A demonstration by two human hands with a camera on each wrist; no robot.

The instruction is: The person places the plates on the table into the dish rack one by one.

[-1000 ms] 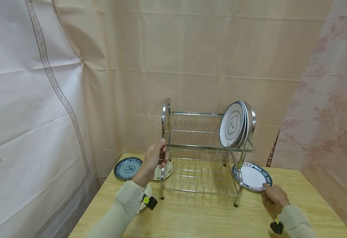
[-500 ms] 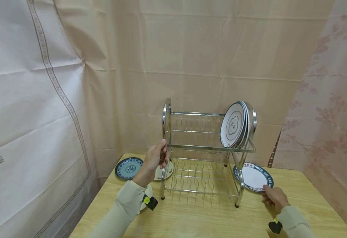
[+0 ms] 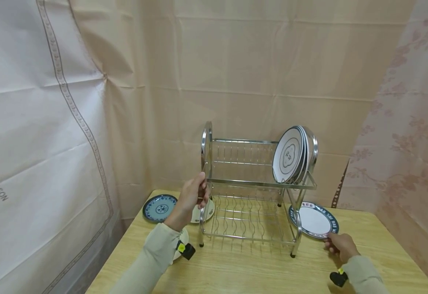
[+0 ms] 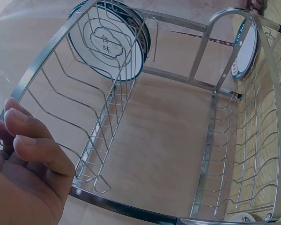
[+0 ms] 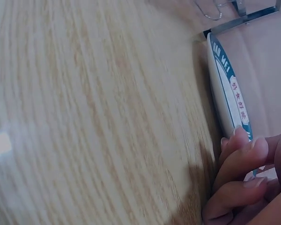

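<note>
A two-tier wire dish rack (image 3: 252,183) stands on the table. My left hand (image 3: 189,198) holds its left front upper corner; in the left wrist view the curled fingers of the left hand (image 4: 33,164) lie at the rail. A white plate with a blue-green lettered rim (image 3: 313,220) lies right of the rack. My right hand (image 3: 342,246) pinches that plate's near right rim; in the right wrist view, the right hand's (image 5: 248,183) fingers lie at the edge of the plate (image 5: 227,89), partly covering it. Several white dishes (image 3: 288,155) lean upright at the upper tier's right end.
A blue patterned plate (image 3: 160,209) lies at the table's left back. Beside the rack's left legs is a pale plate (image 3: 207,211), and another pale dish (image 3: 184,237) is mostly hidden behind the left wrist. Curtains (image 3: 236,57) hang behind the wooden table (image 3: 236,273).
The head view has shifted slightly, so the rack and plates appear a little farther right. Both hands keep their holds, with the right thumb slightly lower in view.
</note>
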